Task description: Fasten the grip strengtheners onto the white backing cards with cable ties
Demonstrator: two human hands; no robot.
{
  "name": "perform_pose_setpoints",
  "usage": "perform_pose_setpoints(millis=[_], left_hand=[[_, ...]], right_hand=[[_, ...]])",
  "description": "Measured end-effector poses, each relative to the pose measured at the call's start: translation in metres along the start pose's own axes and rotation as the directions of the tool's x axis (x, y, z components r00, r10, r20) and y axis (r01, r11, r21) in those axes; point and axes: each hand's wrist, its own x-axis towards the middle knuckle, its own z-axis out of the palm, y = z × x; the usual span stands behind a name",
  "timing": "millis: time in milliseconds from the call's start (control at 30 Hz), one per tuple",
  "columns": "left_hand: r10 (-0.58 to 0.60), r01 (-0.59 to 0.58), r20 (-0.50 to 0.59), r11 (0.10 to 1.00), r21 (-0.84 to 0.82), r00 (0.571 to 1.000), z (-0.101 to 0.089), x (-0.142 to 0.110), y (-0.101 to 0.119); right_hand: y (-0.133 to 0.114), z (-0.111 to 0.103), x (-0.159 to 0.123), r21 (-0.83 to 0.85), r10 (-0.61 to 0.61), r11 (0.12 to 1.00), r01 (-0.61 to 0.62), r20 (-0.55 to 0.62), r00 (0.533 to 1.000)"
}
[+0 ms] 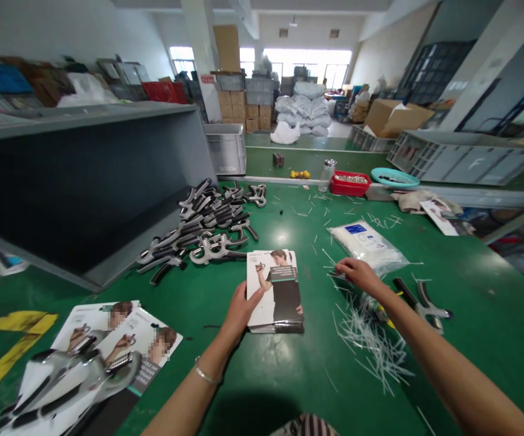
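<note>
My left hand (pixel 242 310) grips the near edge of a stack of printed cards (pixel 274 290), with its thumb on top. The top card shows a person squeezing a hand grip trainer. My right hand (pixel 359 274) reaches over the green work table (pixel 262 375), its fingertips among thin white plastic ties. I cannot tell whether it holds one. A loose heap of these ties (pixel 366 342) lies below it, and a clear bag of white ties (pixel 364 245) lies just beyond. Several black-and-silver hand grip trainers (pixel 202 227) are piled further left.
A grey metal bin (pixel 84 181) stands along the table's left side. More printed cards (pixel 93 345) lie at lower left. A red tray of small metal parts (pixel 351 183), a glass jar (pixel 326 175) and grey crates (pixel 464 157) stand beyond the table.
</note>
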Motion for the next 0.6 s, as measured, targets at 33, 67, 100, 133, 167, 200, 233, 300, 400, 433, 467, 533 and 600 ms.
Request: perform_pose_setpoints(millis=[33,67,100,133,167,200,233,300,400,433,467,533,600], left_hand=[[0.003,-0.003,0.015,1.000,0.025,1.000,-0.003,-0.003,0.001],[0.012,-0.014,0.034,0.998,0.057,0.999,-0.007,-0.005,0.001],[0.031,-0.036,0.054,0.995,0.092,0.998,-0.012,-0.007,0.001],[0.063,-0.070,0.062,0.990,0.122,0.996,-0.017,-0.008,0.002],[0.106,-0.113,0.055,0.982,0.154,0.993,-0.021,-0.009,0.004],[0.154,-0.157,0.031,0.970,0.187,0.988,-0.027,-0.009,0.008],[0.198,-0.192,-0.006,0.958,0.215,0.980,-0.032,-0.009,0.013],[0.223,-0.204,-0.068,0.954,0.219,0.972,-0.041,-0.009,0.025],[0.094,-0.091,-0.041,0.993,0.080,0.995,-0.049,-0.010,0.045],[0.051,-0.050,-0.022,0.998,0.038,0.998,-0.050,-0.011,0.050],[0.020,-0.019,-0.013,1.000,0.012,1.000,-0.050,-0.011,0.053],[-0.014,0.014,-0.028,1.000,-0.007,0.999,-0.050,-0.012,0.057],[-0.039,0.039,-0.050,0.999,-0.006,0.998,-0.050,-0.012,0.059]], right_hand=[[-0.006,-0.001,0.000,-0.011,-0.015,1.000,0.015,-0.012,1.000],[-0.011,-0.002,0.000,-0.016,-0.033,0.999,0.032,-0.052,0.998],[-0.018,-0.002,0.000,-0.001,-0.047,0.999,0.047,-0.120,0.992],[-0.025,-0.002,0.001,0.050,-0.049,0.997,0.060,-0.203,0.978],[-0.032,-0.001,0.002,0.144,-0.031,0.987,0.074,-0.281,0.959],[-0.041,0.001,0.002,0.272,0.003,0.958,0.092,-0.327,0.945],[-0.051,0.004,0.003,0.414,0.038,0.904,0.107,-0.328,0.944],[-0.073,0.017,0.003,0.642,0.051,0.759,0.108,-0.224,0.973],[-0.114,0.050,-0.004,0.776,-0.061,0.621,0.112,-0.095,0.994],[-0.127,0.064,-0.007,0.794,-0.103,0.595,0.124,-0.078,0.992],[-0.139,0.078,-0.010,0.807,-0.148,0.576,0.132,-0.056,0.987],[-0.159,0.105,-0.015,0.822,-0.217,0.551,0.145,-0.026,0.976],[-0.171,0.127,-0.017,0.824,-0.249,0.543,0.159,-0.022,0.968]])
